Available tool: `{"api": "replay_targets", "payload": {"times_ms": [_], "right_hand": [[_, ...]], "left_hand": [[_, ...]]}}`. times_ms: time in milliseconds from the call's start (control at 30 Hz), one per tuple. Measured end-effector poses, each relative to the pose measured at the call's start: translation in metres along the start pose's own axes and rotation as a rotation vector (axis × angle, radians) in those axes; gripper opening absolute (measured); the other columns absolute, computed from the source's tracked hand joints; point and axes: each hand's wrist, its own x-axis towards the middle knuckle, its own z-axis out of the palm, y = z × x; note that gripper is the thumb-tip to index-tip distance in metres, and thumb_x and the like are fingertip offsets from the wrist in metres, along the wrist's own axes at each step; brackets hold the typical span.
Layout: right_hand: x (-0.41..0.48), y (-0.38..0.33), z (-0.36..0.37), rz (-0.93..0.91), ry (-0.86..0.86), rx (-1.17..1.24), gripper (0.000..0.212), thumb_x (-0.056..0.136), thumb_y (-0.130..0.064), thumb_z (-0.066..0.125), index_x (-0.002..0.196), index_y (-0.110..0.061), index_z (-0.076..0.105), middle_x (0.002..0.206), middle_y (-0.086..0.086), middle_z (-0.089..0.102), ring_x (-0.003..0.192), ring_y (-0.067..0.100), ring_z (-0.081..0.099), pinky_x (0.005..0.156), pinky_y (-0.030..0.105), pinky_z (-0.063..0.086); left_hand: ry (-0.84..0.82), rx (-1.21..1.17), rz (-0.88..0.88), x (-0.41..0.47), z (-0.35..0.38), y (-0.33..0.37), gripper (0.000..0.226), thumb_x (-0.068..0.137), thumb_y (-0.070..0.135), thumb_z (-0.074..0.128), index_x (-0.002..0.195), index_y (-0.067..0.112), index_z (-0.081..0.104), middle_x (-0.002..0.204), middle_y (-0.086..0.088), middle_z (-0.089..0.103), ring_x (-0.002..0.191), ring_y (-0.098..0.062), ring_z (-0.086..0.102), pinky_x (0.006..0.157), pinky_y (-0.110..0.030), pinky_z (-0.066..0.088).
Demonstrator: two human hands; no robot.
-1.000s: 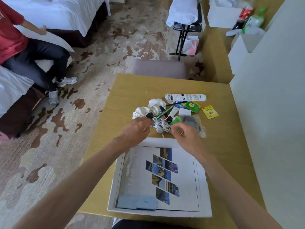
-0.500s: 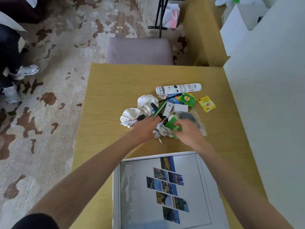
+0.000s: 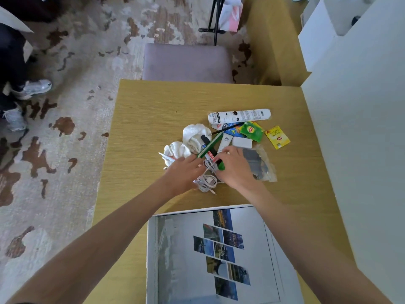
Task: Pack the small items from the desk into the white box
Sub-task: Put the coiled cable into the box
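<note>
Our right hand [image 3: 235, 166] pinches a small green item [image 3: 221, 165], the left hand [image 3: 186, 170] lies flat and holds nothing. The coiled white cable [image 3: 207, 179] sits between both grips on the desk [image 3: 153, 119]. The white box [image 3: 151, 249] lies just behind them, toward us, so we judge each load travels back.

Both forearms are bare from the lower edge of the view to the wrists, with no sleeves over them. The left hand [image 3: 186, 172] and the right hand [image 3: 235, 166] wear no gloves, rings or watch that can be made out. The fingers look slim, the nails short and unpainted.
</note>
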Motion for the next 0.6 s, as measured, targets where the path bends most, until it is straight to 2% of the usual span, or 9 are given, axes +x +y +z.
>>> {"api": "replay_targets", "payload": {"times_ms": [100, 200, 233, 333, 433, 533, 600], "right_hand": [[0.000, -0.010, 0.005, -0.042, -0.039, 0.037, 0.036, 0.080, -0.019, 0.070, 0.115, -0.019, 0.065, 0.120, 0.003, 0.053, 0.115, 0.023, 0.044, 0.091, 0.034, 0.042], [0.000, -0.017, 0.008, -0.017, -0.182, 0.192, 0.025, 0.081, -0.021, 0.070, 0.106, -0.018, 0.068, 0.105, 0.002, 0.066, 0.087, 0.016, 0.059, 0.070, 0.027, 0.050], [-0.001, -0.020, 0.009, 0.003, -0.244, 0.224, 0.025, 0.082, -0.023, 0.070, 0.106, -0.017, 0.067, 0.102, 0.001, 0.068, 0.082, 0.015, 0.062, 0.069, 0.028, 0.053], [0.000, -0.026, 0.014, -0.020, -0.335, 0.070, 0.029, 0.084, -0.028, 0.069, 0.108, -0.015, 0.063, 0.099, 0.002, 0.067, 0.086, 0.021, 0.064, 0.074, 0.034, 0.056], [0.001, -0.028, 0.016, -0.066, -0.337, -0.053, 0.021, 0.086, -0.027, 0.065, 0.104, -0.017, 0.064, 0.094, 0.001, 0.066, 0.084, 0.022, 0.063, 0.067, 0.031, 0.052], [0.002, -0.027, 0.016, -0.090, -0.321, -0.090, 0.022, 0.087, -0.027, 0.063, 0.107, -0.020, 0.067, 0.096, 0.003, 0.069, 0.085, 0.022, 0.065, 0.072, 0.034, 0.057], [0.001, -0.025, 0.015, -0.091, -0.297, -0.071, 0.016, 0.086, -0.025, 0.062, 0.099, -0.021, 0.069, 0.094, 0.001, 0.070, 0.082, 0.020, 0.065, 0.069, 0.032, 0.056]], "left_hand": [[-0.016, -0.060, 0.014, -0.007, -0.002, 0.000, 0.053, 0.066, 0.037, 0.081, 0.111, 0.015, 0.063, 0.133, -0.005, 0.055, 0.115, -0.025, 0.051, 0.086, -0.040, 0.049], [-0.031, -0.082, -0.010, -0.014, -0.003, -0.004, 0.041, 0.072, 0.035, 0.077, 0.109, 0.022, 0.066, 0.136, 0.000, 0.050, 0.118, -0.023, 0.047, 0.090, -0.037, 0.045], [-0.037, -0.081, -0.013, -0.017, -0.002, -0.005, 0.042, 0.072, 0.035, 0.077, 0.111, 0.022, 0.066, 0.137, 0.000, 0.049, 0.118, -0.024, 0.047, 0.090, -0.037, 0.045], [-0.028, -0.059, -0.003, -0.022, 0.000, -0.006, 0.042, 0.072, 0.036, 0.077, 0.110, 0.021, 0.066, 0.133, -0.004, 0.051, 0.115, -0.026, 0.048, 0.089, -0.038, 0.046], [-0.065, -0.021, 0.030, -0.024, 0.000, -0.003, 0.032, 0.078, 0.037, 0.071, 0.104, 0.019, 0.067, 0.124, -0.004, 0.054, 0.113, -0.025, 0.048, 0.088, -0.038, 0.046], [-0.102, -0.087, 0.039, -0.028, -0.001, -0.003, 0.027, 0.082, 0.034, 0.065, 0.102, 0.016, 0.066, 0.109, -0.003, 0.062, 0.102, -0.023, 0.053, 0.074, -0.036, 0.047], [-0.094, -0.210, -0.012, -0.034, -0.002, -0.005, 0.024, 0.082, 0.033, 0.065, 0.101, 0.018, 0.064, 0.104, 0.000, 0.063, 0.099, -0.020, 0.054, 0.073, -0.033, 0.045]]}}
